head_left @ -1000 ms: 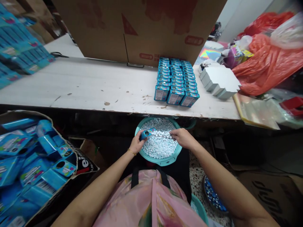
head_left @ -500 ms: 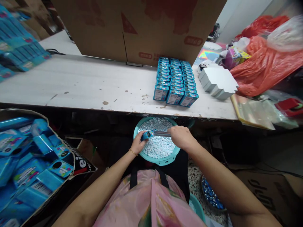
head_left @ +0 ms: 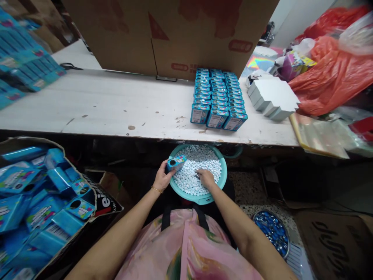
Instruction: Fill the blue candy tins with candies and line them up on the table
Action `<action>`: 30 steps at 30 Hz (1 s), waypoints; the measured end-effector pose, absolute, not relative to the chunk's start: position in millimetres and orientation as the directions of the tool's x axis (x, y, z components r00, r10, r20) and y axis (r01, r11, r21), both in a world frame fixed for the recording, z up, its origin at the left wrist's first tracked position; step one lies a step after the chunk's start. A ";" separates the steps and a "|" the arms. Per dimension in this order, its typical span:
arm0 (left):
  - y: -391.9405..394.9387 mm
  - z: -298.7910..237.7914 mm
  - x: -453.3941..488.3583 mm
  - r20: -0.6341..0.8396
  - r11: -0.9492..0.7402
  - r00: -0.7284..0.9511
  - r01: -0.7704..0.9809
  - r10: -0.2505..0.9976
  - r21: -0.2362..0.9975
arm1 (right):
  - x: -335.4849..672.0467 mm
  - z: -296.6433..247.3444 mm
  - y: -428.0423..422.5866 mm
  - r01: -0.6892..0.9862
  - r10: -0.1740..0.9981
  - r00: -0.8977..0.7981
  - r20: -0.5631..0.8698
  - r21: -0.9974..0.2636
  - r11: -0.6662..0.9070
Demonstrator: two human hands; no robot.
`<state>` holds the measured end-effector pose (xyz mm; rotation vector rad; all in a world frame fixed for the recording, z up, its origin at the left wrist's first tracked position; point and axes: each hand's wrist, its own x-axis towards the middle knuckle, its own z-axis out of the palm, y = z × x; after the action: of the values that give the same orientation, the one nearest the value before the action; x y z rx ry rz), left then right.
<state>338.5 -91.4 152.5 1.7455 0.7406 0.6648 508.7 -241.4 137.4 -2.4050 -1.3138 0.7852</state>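
My left hand (head_left: 162, 179) grips a small blue box (head_left: 176, 163) with a round window, held over the left rim of a teal basin (head_left: 223, 177). The basin is full of small white pellets (head_left: 201, 159) and rests on my lap below the table edge. My right hand (head_left: 205, 177) lies in the pellets with fingers curled down; something thin and grey shows at its fingertips, too small to name.
Neat rows of filled blue boxes (head_left: 218, 99) stand on the white table (head_left: 116, 105). A carton of loose blue boxes (head_left: 37, 194) sits at my left. Behind are a big cardboard box (head_left: 163, 35), flat white cartons (head_left: 272, 97), red bags (head_left: 329, 74). A bowl of blue beads (head_left: 271, 231) lies on the floor.
My right hand has drawn back from the box's side and dropped down into the pellets. The left hand has tilted the blue box upward slightly and stayed near the basin's left rim.
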 end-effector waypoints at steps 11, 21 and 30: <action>-88.0 156.3 343.2 0.118 -0.295 0.629 0.185 0.768 0.937 | 548.8 191.7 -276.8 0.536 0.876 0.410 -0.256 -0.709 -0.458; -109.1 145.0 355.1 0.149 -0.459 0.768 0.204 0.623 0.865 | 516.6 307.6 -238.8 0.903 0.868 0.344 -0.358 -0.127 -0.411; -106.2 144.6 351.7 0.144 -0.385 0.743 0.162 0.654 0.909 | 518.3 326.7 -242.1 0.931 0.872 0.339 -0.352 -0.005 -0.364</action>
<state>351.7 -106.2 144.6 1.9265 0.6243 0.6069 518.3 -242.1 326.7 -2.7261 -1.8631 0.5009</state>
